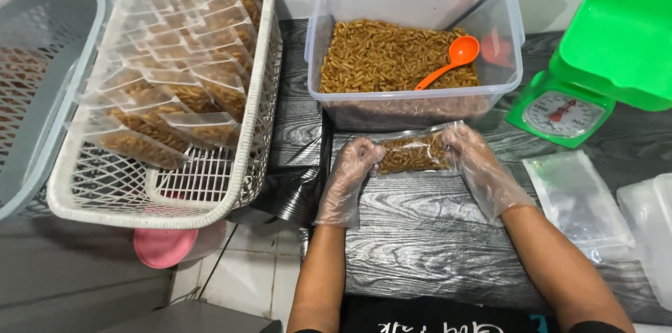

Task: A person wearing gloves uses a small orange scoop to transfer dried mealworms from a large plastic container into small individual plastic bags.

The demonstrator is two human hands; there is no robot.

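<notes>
The fingers of the gloved left hand [348,173] and gloved right hand [483,165] are closed on the ends of a small clear plastic bag of brown snack sticks [414,153], held over the dark wood-grain table [420,235]. If the bag mouth is not pressed shut evenly, sticks could be spilled.

You wore thin, clear plastic gloves on both hands. The glove on your left hand [348,178] was loose and wrinkled, and its open cuff ended just past the wrist. The glove on your right hand [483,171] was the same kind, crumpled and slightly cloudy. Your forearms were bare. At the bottom edge of the frame, your dark top showed pale lettering.
</notes>
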